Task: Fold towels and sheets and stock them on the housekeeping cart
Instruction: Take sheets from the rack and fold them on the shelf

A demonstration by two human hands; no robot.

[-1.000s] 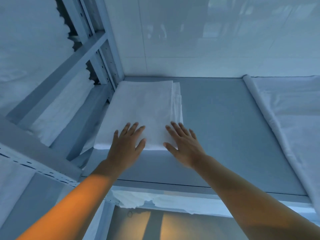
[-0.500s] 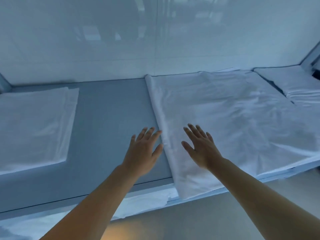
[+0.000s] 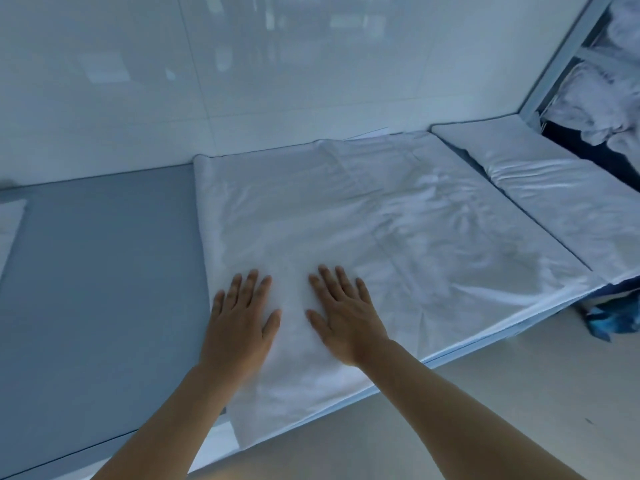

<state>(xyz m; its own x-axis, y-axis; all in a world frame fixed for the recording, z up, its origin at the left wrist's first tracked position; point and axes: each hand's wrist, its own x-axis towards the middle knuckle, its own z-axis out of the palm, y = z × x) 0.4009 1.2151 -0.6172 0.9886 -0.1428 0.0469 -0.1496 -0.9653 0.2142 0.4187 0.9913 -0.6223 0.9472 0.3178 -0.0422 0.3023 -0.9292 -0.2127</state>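
A large white sheet lies spread flat on the grey table, its near edge hanging over the table front. My left hand rests flat on the sheet near its left edge, fingers straight. Beside it, my right hand lies flat on the sheet too, fingers spread. Neither hand holds anything. At the far left edge shows a corner of a folded white sheet.
Another white folded sheet lies to the right on the table. A metal rack with crumpled white linen stands at the far right. A tiled wall runs behind the table. Blue fabric lies on the floor.
My view turned right, away from the folded sheet by the left rack. Both hands left that folded sheet and now rest flat on the large spread sheet.
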